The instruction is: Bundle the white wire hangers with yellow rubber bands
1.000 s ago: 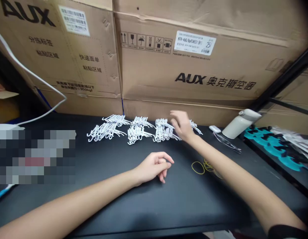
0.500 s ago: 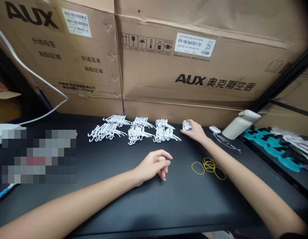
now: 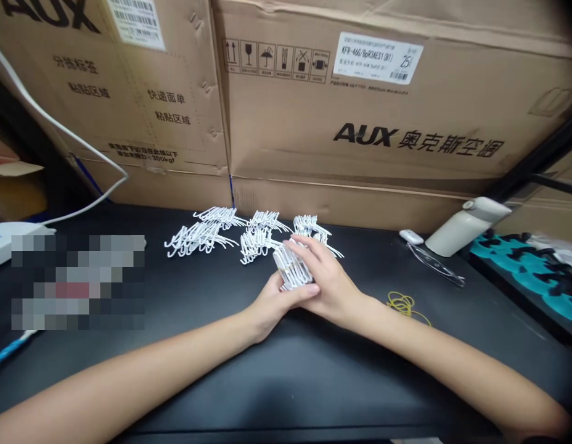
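Note:
Between my two hands, above the black table [image 3: 212, 382], is a bundle of white hooks [image 3: 293, 268] with a thin yellowish band around it. My left hand [image 3: 272, 308] cups it from below and the left, its thumb along the near side. From the right, my right hand [image 3: 330, 280] wraps over it; some of its fingers are hidden. Loose white hooks lie behind in rows: a left pile [image 3: 200, 239], a middle pile [image 3: 256, 245] and a right pile [image 3: 306, 223] that my right hand partly covers.
Yellow rubber bands [image 3: 400, 303] lie beside my right forearm. Glasses [image 3: 436, 265], a small white case [image 3: 410, 237] and a pale bottle [image 3: 466, 228] are at the right, near teal items [image 3: 521, 277]. Cardboard boxes [image 3: 286, 148] stand behind. A white power strip [image 3: 18, 240] is at left.
My right hand has brought the hook bundle from the back right to the table's middle. My left hand has closed on it too. The view has shifted slightly.

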`<state>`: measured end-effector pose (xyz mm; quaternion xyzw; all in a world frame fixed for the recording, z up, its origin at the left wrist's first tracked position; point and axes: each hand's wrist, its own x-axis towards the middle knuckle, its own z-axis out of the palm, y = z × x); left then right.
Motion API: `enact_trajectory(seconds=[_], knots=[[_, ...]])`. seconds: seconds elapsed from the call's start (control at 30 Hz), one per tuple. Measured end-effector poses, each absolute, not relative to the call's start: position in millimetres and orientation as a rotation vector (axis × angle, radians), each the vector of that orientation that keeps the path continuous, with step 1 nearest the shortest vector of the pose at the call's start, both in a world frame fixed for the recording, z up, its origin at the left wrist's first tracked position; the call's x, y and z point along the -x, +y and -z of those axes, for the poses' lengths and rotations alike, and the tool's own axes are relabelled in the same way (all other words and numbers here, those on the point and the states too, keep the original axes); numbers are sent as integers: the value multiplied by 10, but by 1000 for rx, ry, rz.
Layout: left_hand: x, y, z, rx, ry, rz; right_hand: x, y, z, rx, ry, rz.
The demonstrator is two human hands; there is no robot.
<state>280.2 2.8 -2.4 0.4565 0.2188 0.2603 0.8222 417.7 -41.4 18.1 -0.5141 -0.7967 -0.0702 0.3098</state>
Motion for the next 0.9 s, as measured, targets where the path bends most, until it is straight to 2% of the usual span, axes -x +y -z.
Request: enact_trajectory(seconds=[0.13,0.27,0.4,0.5,0.9], knots=[[-2818,65,41,-972,474,-486,-4297,-578,-330,1515,-2195,-88],[-2825,79,47,-1030,474,-434,-4433,-736,-664,1471,-2305,-295],[-2822,63,31,-1091,461,-408,-4445,-690,-781,1372,-2128,-213],[-2820,55,37,-1153,442,-405,-4416,-630,-728,1324,-2264,-199],[-2839,63,36,-1218,446,-410,-4352,-661,-679,1467,-2274,-156]])
